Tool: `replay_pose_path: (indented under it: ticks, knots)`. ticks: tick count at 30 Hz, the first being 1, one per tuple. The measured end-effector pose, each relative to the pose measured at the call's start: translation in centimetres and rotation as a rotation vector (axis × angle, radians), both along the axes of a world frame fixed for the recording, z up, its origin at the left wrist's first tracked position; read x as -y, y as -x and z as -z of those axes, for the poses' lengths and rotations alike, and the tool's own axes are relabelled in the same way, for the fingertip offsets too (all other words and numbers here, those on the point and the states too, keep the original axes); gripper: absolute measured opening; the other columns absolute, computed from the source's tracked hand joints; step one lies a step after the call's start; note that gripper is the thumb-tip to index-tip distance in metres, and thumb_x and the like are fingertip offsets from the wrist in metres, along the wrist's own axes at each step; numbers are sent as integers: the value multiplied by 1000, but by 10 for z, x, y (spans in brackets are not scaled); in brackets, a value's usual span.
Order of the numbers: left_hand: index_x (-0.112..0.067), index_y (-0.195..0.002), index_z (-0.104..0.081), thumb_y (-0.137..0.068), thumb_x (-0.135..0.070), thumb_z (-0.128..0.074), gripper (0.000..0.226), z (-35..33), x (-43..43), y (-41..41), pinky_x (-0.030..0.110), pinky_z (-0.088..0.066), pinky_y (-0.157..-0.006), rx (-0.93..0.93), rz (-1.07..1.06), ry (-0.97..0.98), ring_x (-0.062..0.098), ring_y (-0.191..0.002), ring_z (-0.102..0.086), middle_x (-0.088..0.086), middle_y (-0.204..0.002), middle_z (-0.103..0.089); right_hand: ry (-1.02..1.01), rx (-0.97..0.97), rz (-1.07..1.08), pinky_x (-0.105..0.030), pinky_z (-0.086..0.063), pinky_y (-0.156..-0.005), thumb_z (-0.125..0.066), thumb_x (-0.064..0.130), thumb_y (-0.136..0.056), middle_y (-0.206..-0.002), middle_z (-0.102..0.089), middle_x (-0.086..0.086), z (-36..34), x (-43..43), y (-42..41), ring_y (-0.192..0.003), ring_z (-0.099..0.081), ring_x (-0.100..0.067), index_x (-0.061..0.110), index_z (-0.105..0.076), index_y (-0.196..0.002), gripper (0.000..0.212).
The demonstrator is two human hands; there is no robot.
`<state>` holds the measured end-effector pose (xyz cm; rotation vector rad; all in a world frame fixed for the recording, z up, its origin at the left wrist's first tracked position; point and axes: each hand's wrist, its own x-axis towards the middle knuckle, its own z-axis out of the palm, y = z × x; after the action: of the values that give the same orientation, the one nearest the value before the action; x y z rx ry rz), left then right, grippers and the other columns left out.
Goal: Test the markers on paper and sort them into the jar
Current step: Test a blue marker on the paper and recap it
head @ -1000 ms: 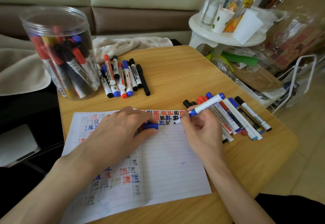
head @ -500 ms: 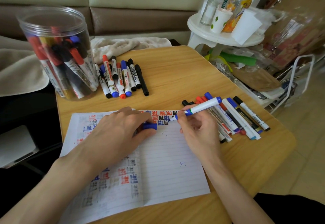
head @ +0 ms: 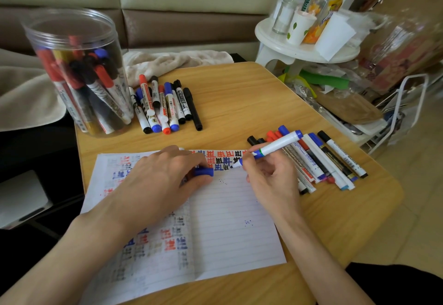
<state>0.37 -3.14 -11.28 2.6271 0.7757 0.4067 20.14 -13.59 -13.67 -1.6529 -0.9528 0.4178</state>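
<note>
Blue marker (head: 275, 146) in my right hand (head: 271, 180), tip down on the paper (head: 235, 233).
My right fingers are curled round the barrel. The tip meets the sheet near its top edge, among rows of red, blue and black test marks, and the tail points to 2 o'clock. My left hand (head: 163, 182) rests on the paper at 9 o'clock from the tip, with thumb and fingers pinching the blue cap (head: 203, 171). The jar (head: 76, 72) stands upright at 10 o'clock on the table (head: 251, 94), holding red, black and blue markers. Loose markers (head: 167, 106) lie just beside it at its 3 o'clock. A second row (head: 323, 161) lies at 3 o'clock of my right hand.
</note>
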Motion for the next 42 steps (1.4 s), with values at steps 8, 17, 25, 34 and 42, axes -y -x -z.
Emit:
replay_pose_path:
  ticks: [8, 17, 25, 34, 42]
  knots:
    - [-43, -114, -60, -97, -59, -44, 29, -1, 1, -1, 30, -48, -81, -6, 3, -4, 2, -90, -44, -34, -87, -40, -13, 24, 22, -30, -59, -65, -72, 21, -97, -77, -73, 0, 2, 0, -2, -68, -69, -19, 21, -69, -100, 4]
    - [-42, -115, -61, -97, -59, -44, 30, -1, 1, -1, 28, -46, -78, -6, -5, -10, 2, -84, -44, -34, -85, -40, 27, 31, 40, -32, -59, -61, -74, 20, -95, -74, -74, 6, -1, 1, 1, -65, -68, -13, 20, -68, -91, 7]
    - [-42, -113, -60, -97, -59, -45, 27, -1, 0, -1, 30, -48, -79, -10, 1, -13, 3, -87, -45, -33, -86, -41, 14, 21, 66, -21, -56, -62, -72, 21, -97, -76, -74, 5, -3, 1, 1, -66, -69, -12, 28, -68, -96, 8]
    - [-41, -113, -60, -97, -58, -45, 28, 0, 0, 0, 32, -50, -80, 2, 8, -23, 3, -84, -46, -31, -85, -41, 65, 24, 78, -29, -58, -65, -74, 19, -94, -76, -74, -1, -6, 2, 2, -72, -70, -18, 21, -65, -88, 11]
    - [-30, -113, -70, -96, -56, -49, 38, -1, 0, -4, 28, -46, -65, 226, 6, -29, 3, -80, -52, -20, -93, -59, -66, -231, -19, -21, -52, -59, -69, 6, -96, -71, -72, -4, -22, 4, 6, -58, -63, -12, 11, -70, -99, 5]
